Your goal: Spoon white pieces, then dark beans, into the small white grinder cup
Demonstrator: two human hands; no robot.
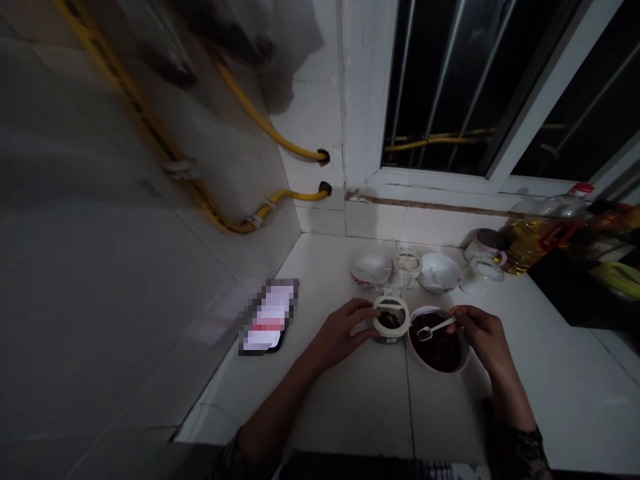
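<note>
My left hand [350,328] grips the side of a small seasoning jar [391,319] with a white rim, thumb and fingers around its left edge. Dark contents show through its opening. Between the thumb and fingers of my right hand [477,327] is a small white spoon [436,328]. Its bowl hangs over a pink-rimmed bowl [467,360] that holds a dark red-brown mass. The jar and the bowl stand side by side on the white tiled counter [360,407].
Behind are two white bowls [440,273], a jar of pale powder [409,262] and another clear jar [483,275]. An oil bottle [530,240] stands at right beside a black box [565,287]. A lit phone [270,317] lies left, near the wall with yellow pipes [150,127].
</note>
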